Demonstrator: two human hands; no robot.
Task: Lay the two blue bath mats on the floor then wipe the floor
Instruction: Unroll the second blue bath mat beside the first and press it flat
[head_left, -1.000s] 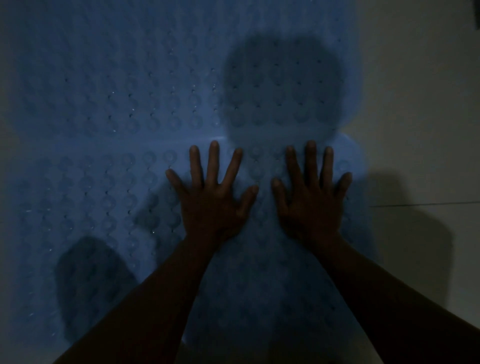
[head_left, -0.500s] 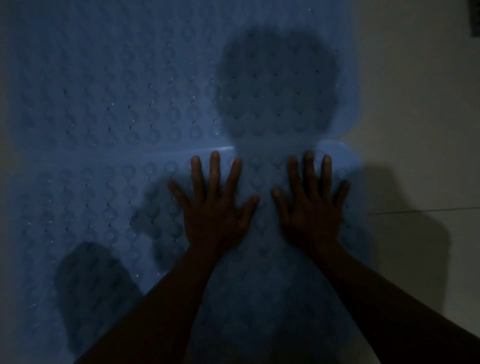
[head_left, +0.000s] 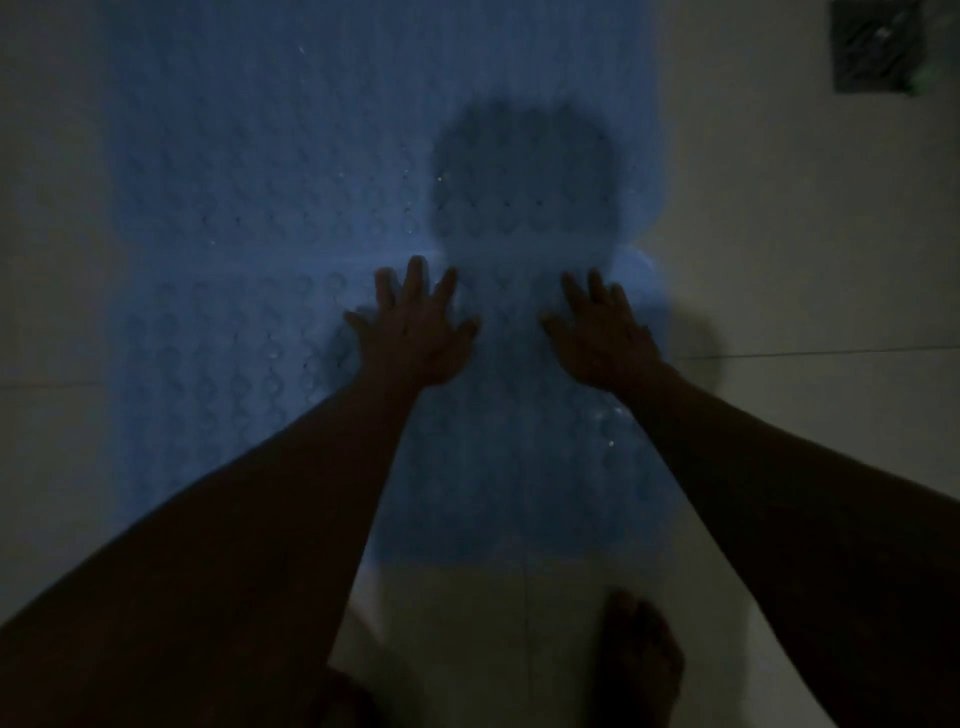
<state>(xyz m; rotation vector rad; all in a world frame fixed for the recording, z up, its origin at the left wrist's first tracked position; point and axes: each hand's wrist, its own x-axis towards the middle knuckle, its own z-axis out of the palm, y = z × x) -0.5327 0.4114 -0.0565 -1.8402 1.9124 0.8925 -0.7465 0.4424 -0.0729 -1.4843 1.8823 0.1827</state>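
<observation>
Two blue bath mats with round bumps lie flat on the pale tiled floor, end to end. The far mat fills the upper middle; the near mat reaches down to the lower middle. Their seam runs just past my fingertips. My left hand rests on the near mat with fingers spread and straight. My right hand lies beside it near the mat's right edge, fingers straight; whether the palm touches the mat is unclear in the dim light.
A dark square floor drain sits at the top right on the pale floor tiles. My bare foot stands on the tiles just below the near mat. A dark head shadow falls across the far mat.
The view has pulled back and up, so the near mat's bottom edge, my foot and the drain now show. Both hands stay near the seam, a little further apart.
</observation>
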